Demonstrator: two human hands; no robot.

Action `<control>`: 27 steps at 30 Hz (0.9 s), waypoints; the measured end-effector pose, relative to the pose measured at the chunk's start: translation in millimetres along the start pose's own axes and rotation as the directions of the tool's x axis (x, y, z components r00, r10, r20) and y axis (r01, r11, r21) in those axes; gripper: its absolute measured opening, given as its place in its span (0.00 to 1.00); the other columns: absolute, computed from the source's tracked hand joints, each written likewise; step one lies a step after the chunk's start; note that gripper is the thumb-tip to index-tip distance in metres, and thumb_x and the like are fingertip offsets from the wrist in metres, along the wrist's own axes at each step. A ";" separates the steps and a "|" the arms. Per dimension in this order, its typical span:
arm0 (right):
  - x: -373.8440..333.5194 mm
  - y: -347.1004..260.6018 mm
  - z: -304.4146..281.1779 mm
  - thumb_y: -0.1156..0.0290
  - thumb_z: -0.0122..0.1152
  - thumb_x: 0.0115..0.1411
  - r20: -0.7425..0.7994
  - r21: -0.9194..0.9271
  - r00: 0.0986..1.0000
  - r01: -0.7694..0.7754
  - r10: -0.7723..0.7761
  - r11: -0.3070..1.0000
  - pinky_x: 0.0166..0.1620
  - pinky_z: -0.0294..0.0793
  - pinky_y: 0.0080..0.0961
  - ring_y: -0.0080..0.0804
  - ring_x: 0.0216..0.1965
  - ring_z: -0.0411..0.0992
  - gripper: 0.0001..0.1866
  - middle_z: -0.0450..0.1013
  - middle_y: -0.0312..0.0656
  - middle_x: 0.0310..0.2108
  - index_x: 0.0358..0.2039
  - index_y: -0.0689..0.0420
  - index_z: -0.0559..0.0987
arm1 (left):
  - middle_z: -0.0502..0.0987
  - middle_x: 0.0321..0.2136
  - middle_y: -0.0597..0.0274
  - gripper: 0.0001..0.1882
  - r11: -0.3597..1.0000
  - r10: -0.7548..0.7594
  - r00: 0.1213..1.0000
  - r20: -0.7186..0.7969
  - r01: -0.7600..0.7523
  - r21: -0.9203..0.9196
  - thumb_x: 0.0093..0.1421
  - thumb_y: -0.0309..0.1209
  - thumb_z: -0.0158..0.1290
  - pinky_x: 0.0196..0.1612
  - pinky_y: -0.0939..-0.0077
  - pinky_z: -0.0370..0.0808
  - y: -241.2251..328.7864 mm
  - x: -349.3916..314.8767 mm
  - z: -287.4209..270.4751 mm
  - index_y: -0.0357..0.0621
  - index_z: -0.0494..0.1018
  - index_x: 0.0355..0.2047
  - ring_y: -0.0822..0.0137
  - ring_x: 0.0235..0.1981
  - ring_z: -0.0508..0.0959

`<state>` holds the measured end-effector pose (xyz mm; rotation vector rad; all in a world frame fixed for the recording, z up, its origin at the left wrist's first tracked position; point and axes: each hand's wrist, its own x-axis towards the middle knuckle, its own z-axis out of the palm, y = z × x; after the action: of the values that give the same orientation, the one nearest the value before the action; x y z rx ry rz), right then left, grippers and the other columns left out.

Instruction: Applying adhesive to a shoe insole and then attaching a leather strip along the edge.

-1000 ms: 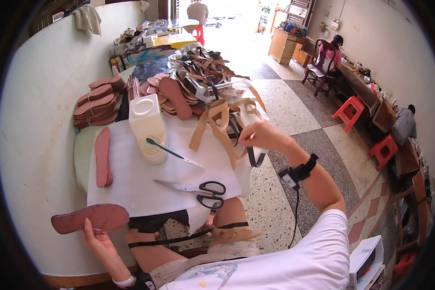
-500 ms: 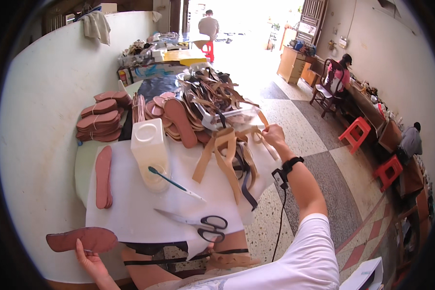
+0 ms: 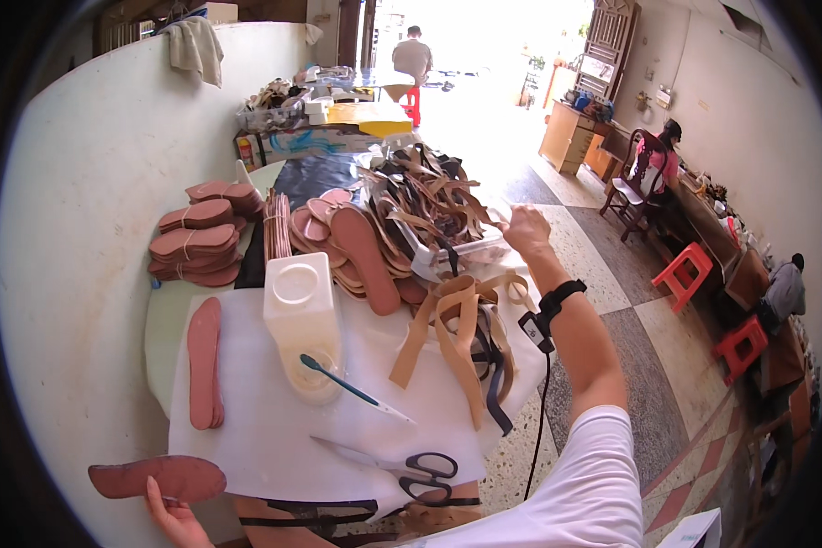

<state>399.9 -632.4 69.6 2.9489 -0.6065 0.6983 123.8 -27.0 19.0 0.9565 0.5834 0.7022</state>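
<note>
My left hand (image 3: 175, 522) grips a reddish-brown insole (image 3: 155, 479) at its lower edge, thumb across its face, at the table's near left. My right arm is stretched out to the far right. There my right hand (image 3: 526, 230) has its fingers closed at the end of a tan strap (image 3: 490, 217), beside a clear plastic bin (image 3: 426, 265) heaped with brown, tan and black straps. Only a little of the pinched strap shows. Nearer me, loose tan straps (image 3: 461, 320) and a dark one hang over the table's right edge.
Scissors (image 3: 402, 470) lie near the front edge. A teal toothbrush (image 3: 356, 388) rests across a cut-open white plastic jug (image 3: 300, 301). Insoles (image 3: 205, 361) lie at left; tied insole bundles (image 3: 192, 242) and loose insoles (image 3: 367, 256) stand behind. People sit farther off, near red stools (image 3: 683, 277).
The view has shifted, so the table sits lower in it. My right hand has moved slightly farther away beside the bin, and less strap shows at its fingers. My left hand still holds the insole.
</note>
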 end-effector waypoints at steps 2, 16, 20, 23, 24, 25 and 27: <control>8.1 3.2 1.6 0.57 0.61 0.54 0.097 -0.003 0.988 -0.118 0.118 0.993 0.47 0.74 0.36 0.46 0.39 0.77 0.17 0.78 0.49 0.36 0.36 0.56 0.82 | 0.76 0.24 0.61 0.09 1.000 0.015 1.000 -0.016 -0.014 0.024 0.58 0.33 0.57 0.35 0.74 0.72 -1.9 15.3 -21.1 0.39 0.75 0.28 0.68 0.29 0.74; -28.3 44.6 -129.0 0.65 0.65 0.55 -0.530 0.531 0.816 0.106 0.231 0.841 0.30 0.70 0.23 0.26 0.24 0.73 0.11 0.76 0.40 0.22 0.25 0.61 0.82 | 0.74 0.25 0.61 0.09 1.000 0.004 1.000 -0.004 -0.004 0.009 0.59 0.33 0.57 0.34 0.75 0.70 -6.4 19.1 -30.7 0.39 0.75 0.30 0.70 0.28 0.73; -56.7 87.7 -148.8 0.75 0.61 0.57 -0.408 0.811 0.862 0.191 0.301 0.553 0.24 0.65 0.11 0.13 0.22 0.68 0.08 0.75 0.33 0.23 0.37 0.62 0.81 | 0.76 0.27 0.59 0.11 0.996 0.091 0.993 0.073 -0.091 -0.003 0.60 0.33 0.55 0.38 0.74 0.72 -8.9 10.7 -30.3 0.35 0.74 0.33 0.68 0.31 0.74; -94.7 118.7 -168.2 0.77 0.60 0.57 -0.452 0.799 0.826 0.208 0.336 0.564 0.24 0.65 0.12 0.14 0.21 0.68 0.08 0.75 0.33 0.24 0.37 0.62 0.81 | 0.76 0.30 0.56 0.12 0.996 0.074 0.994 0.084 -0.071 -0.047 0.61 0.33 0.54 0.41 0.73 0.72 -2.8 12.8 -33.2 0.34 0.74 0.35 0.65 0.33 0.75; -113.9 126.5 -181.0 0.79 0.60 0.56 -0.489 0.793 0.796 0.235 0.357 0.563 0.23 0.65 0.11 0.16 0.22 0.69 0.07 0.75 0.35 0.25 0.37 0.61 0.80 | 0.77 0.31 0.55 0.12 0.997 0.030 0.996 0.085 -0.024 -0.072 0.61 0.33 0.54 0.42 0.72 0.72 -2.5 15.4 -36.0 0.33 0.74 0.36 0.65 0.34 0.75; -131.9 131.0 -188.5 0.79 0.60 0.56 -0.476 0.820 0.781 0.229 0.404 0.524 0.23 0.65 0.12 0.16 0.22 0.69 0.07 0.75 0.35 0.25 0.37 0.61 0.79 | 0.77 0.31 0.55 0.12 0.997 0.043 0.995 0.094 -0.036 -0.073 0.61 0.33 0.53 0.42 0.72 0.72 -1.6 14.7 -37.6 0.33 0.74 0.36 0.64 0.35 0.75; -169.3 141.3 -204.1 0.79 0.60 0.56 -0.449 0.866 0.745 0.228 0.493 0.444 0.23 0.65 0.13 0.18 0.22 0.70 0.06 0.75 0.35 0.26 0.36 0.60 0.77 | 0.77 0.32 0.54 0.12 0.995 0.066 0.991 0.114 -0.057 -0.080 0.61 0.33 0.53 0.43 0.70 0.72 0.2 12.8 -40.9 0.33 0.75 0.36 0.64 0.36 0.75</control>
<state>120.4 -673.2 172.3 2.9318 -0.4787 2.7163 102.6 4.1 -1.4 0.9407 0.4232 0.7138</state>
